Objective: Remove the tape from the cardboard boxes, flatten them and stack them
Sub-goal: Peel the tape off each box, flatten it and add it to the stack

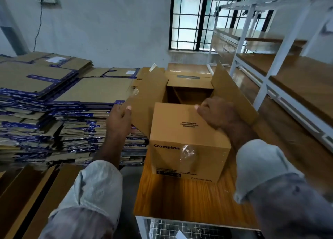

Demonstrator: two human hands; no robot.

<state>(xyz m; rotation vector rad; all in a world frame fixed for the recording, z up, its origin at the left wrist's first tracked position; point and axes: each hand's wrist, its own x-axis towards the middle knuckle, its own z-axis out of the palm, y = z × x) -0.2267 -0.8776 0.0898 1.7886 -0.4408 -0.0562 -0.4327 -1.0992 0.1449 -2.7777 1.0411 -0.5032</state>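
The cardboard box [189, 145], printed "Crompton", is being kept upright on the wooden table [180, 199], its top open, so that both hands can work on the flaps from above. Every place here is being given from this box.

The long flap on its left side [146, 98] is being pinched at the near corner by the left hand [118, 123], thumb on the inner face and fingers curled behind; it is probably being held this way so the flap can be swung outward. The short flap on its near side [176, 116] is being gripped at the far right corner by the right hand [218, 114], fingers curled over the edge, most likely to steady the box against the other hand's pull. The flap on its right side [232, 90] is being left free, standing up and outward.

A patch of clear tape [188, 154] is being left stuck on the box's near face, and a scrap [134, 92] is clinging to the left flap, so tape removal is judged unfinished.

Left of the box, flattened cartons are being kept in a stack [45, 112], presumably where this one is meant to go. Right of the box, a white shelving rack [270, 62] is being stood along the wall.
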